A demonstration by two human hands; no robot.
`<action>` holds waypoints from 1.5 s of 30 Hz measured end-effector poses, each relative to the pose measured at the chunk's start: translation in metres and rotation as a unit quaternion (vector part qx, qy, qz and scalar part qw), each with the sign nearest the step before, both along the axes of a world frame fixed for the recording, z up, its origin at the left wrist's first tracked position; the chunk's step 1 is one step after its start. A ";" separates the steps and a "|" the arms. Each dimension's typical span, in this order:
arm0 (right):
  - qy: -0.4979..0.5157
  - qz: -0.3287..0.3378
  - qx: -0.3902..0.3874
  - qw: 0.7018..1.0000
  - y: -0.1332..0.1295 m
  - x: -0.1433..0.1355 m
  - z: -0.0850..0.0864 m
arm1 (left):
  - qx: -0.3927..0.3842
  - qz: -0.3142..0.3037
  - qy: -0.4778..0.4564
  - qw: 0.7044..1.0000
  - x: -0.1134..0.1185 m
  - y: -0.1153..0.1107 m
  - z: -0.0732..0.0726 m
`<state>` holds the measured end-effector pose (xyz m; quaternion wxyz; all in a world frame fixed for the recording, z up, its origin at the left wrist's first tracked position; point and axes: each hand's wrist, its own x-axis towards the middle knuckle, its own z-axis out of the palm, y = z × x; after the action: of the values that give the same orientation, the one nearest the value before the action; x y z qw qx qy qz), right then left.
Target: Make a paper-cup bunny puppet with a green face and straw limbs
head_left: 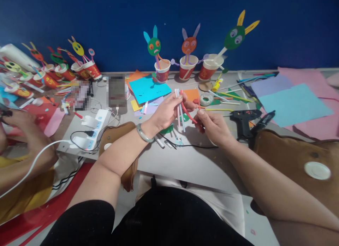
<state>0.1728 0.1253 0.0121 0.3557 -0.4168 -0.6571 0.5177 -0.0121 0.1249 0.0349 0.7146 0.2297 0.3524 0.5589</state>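
Observation:
My left hand point(169, 112) is closed around a few pale, thin straws point(181, 117) that stand nearly upright in its fingers. A red straw point(188, 114) curves down from it to my right hand point(213, 125), whose fingertips are pinched on its lower end. Both hands are raised over the table, close together. Below them lie a green paper piece point(167, 129), small paper scraps and a black cable point(196, 146). A roll of tape point(206, 99) rests just beyond my right hand.
Paper-cup figures point(188, 67) line the wall. A black glue gun point(245, 122) and brown bag point(291, 157) are on the right. Coloured paper sheets point(295, 103) lie behind them. At left are a power strip point(99, 127), a phone point(116, 92) and another person's arm point(29, 147).

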 end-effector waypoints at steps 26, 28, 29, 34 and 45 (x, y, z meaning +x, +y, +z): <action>0.162 -0.080 0.029 0.983 0.006 0.006 0.000 | 0.057 -0.247 0.122 0.960 0.010 -0.016 -0.011; 0.159 -0.074 0.008 0.985 0.007 0.007 -0.001 | 0.047 -0.261 0.123 0.956 0.009 -0.015 -0.013; 0.160 -0.072 -0.004 0.984 0.007 0.007 -0.001 | 0.041 -0.267 0.122 0.955 0.009 -0.015 -0.013; 0.182 -0.053 -0.059 0.980 0.009 0.007 -0.002 | 0.009 -0.296 0.100 0.950 0.003 -0.014 -0.012; 0.202 -0.036 -0.109 0.973 0.008 0.005 -0.005 | 0.002 -0.352 0.068 0.934 -0.003 -0.011 -0.007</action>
<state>0.1782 0.1332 0.0067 0.4521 -0.3635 -0.4959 0.6462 -0.0153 0.1134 0.0279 0.8392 0.3781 0.2958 0.2556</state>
